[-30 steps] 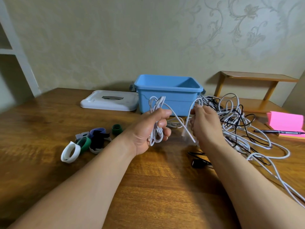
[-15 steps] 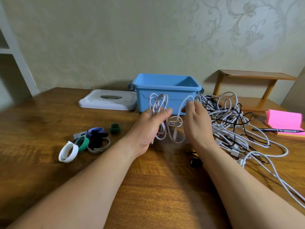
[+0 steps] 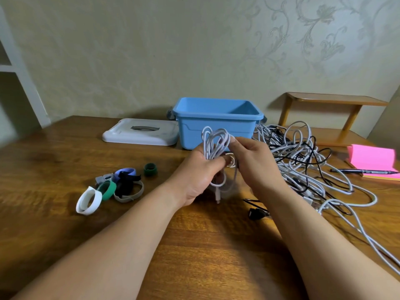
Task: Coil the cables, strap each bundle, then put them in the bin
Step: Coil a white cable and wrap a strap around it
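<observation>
Where both bare forearms enter from the bottom edge, the elbows are cut off; the wooden table [image 3: 194,252] runs beneath them, its grain smeared by blur on the left.

Left hand [image 3: 198,176], raised off the table: fingers curled tight round the waist of the white cable coil [image 3: 216,140]. The palm is turned away and the inner grip is hidden. Loops stand up above the fist; a plug end [image 3: 217,197] dangles below, blurred.

Right hand [image 3: 256,163] is just beside it, thumb and forefinger closed on strands at the coil's upper right edge — exact contact is hard to make out through the blur. The other fingers are bent, and what they touch cannot be told.

Black connector [image 3: 255,213] lies on the table under the right wrist, its lead partly hidden by the arm.

Left of the hands is a cluster of straps [image 3: 121,185] — white, green, black, grey, lilac.

To the right lies a tangle of cables [image 3: 303,161], white and black, trailing off the right edge.

Beyond the coil and apart from it stands the blue bin [image 3: 194,135], open, interior only partly seen. White lid [image 3: 140,135] lies flat beside it on the left.
</observation>
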